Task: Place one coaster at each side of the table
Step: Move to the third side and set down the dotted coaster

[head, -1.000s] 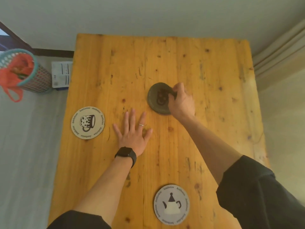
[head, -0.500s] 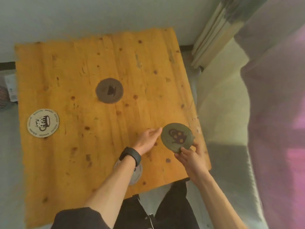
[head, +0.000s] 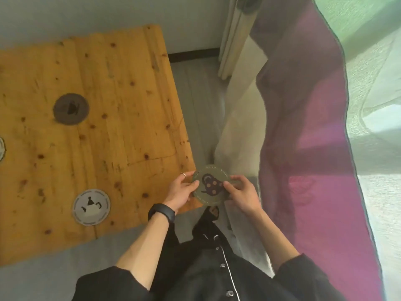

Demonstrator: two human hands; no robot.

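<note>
Lettering rings the olive-green coaster (head: 210,185) but is too blurred to read; a dark spotted teapot sits at its centre. Left hand (head: 182,189) and right hand (head: 242,192) pinch its opposite edges, low centre, off the wooden table's (head: 121,135) corner.

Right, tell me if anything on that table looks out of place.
One thing: the dark coaster lies out in the table's middle, not at a side like the white teapot coaster. Both hands hold the green coaster off the corner.
</note>
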